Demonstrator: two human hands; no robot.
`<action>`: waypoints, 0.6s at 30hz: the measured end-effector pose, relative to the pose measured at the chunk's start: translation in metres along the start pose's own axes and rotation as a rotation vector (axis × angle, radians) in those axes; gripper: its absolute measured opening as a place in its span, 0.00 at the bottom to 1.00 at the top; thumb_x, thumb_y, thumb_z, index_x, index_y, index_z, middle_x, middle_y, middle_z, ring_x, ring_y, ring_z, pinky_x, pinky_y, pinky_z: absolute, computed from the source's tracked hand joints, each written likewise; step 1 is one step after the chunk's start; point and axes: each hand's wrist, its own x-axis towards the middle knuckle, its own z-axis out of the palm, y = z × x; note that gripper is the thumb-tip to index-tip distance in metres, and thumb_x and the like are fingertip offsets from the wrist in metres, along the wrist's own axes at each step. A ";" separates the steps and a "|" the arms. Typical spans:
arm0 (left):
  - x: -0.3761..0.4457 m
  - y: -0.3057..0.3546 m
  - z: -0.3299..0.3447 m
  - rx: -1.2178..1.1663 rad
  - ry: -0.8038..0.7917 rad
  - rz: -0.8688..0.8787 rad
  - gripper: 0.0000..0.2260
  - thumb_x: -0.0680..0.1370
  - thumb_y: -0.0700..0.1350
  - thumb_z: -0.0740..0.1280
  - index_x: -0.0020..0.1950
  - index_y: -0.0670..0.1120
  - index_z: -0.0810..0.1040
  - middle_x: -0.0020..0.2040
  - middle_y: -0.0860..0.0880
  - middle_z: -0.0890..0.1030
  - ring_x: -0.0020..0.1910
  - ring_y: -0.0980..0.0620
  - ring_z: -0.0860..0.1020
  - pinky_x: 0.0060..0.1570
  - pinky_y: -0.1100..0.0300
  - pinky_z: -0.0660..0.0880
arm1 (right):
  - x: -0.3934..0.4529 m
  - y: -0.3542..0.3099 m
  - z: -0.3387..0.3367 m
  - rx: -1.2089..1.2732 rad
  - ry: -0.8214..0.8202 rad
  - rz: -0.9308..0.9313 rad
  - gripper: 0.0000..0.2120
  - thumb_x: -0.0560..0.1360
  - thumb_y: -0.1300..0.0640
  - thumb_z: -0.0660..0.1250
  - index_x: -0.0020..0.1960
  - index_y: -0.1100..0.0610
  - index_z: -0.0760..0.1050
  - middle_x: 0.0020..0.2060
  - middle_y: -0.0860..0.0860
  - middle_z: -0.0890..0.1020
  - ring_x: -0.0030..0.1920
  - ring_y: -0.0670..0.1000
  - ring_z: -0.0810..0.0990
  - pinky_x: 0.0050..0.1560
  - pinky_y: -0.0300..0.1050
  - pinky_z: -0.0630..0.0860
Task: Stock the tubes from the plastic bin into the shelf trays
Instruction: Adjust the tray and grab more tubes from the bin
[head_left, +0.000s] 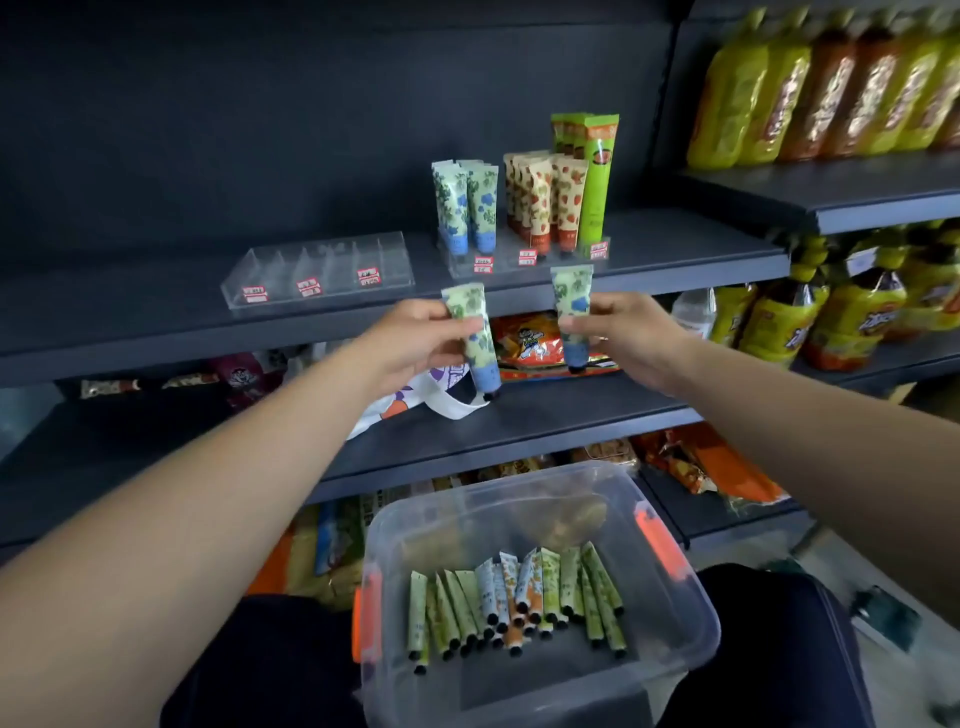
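My left hand (415, 340) pinches a green-and-blue tube (475, 338), cap down, just below the shelf's front edge. My right hand (626, 338) pinches a matching tube (571, 312), also cap down. On the shelf above them, a clear tray (462, 265) holds upright blue-green tubes (467, 208), strawberry-print tubes (545, 200) and tall green tubes (595, 176). To its left sits an empty clear divided tray (317, 273). The clear plastic bin (535, 592) on my lap holds several tubes (514, 603) lying in a row.
Dark shelves (156, 322) run across the view. Snack packets (535, 343) and a white bag (415, 400) lie on the shelf below. Yellow and brown drink bottles (831, 83) fill the right-hand shelves. The bin has orange latches (657, 540).
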 end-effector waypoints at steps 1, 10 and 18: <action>0.003 0.014 -0.003 0.011 0.007 0.028 0.02 0.76 0.37 0.66 0.47 0.42 0.78 0.43 0.47 0.82 0.35 0.57 0.82 0.44 0.65 0.80 | 0.004 -0.015 0.000 -0.027 0.007 -0.028 0.07 0.73 0.66 0.69 0.50 0.62 0.79 0.46 0.54 0.82 0.44 0.49 0.80 0.44 0.38 0.79; 0.035 0.101 -0.021 0.209 0.130 0.201 0.03 0.75 0.38 0.69 0.44 0.46 0.78 0.43 0.49 0.82 0.41 0.55 0.81 0.45 0.63 0.79 | 0.057 -0.099 0.001 -0.122 0.156 -0.177 0.08 0.71 0.63 0.73 0.48 0.61 0.76 0.44 0.54 0.80 0.46 0.51 0.80 0.47 0.42 0.79; 0.085 0.108 -0.026 0.227 0.344 0.246 0.02 0.73 0.35 0.70 0.44 0.39 0.79 0.39 0.49 0.79 0.40 0.54 0.79 0.44 0.64 0.79 | 0.102 -0.119 0.023 -0.271 0.245 -0.210 0.09 0.70 0.64 0.73 0.44 0.66 0.75 0.42 0.60 0.81 0.45 0.55 0.80 0.54 0.54 0.79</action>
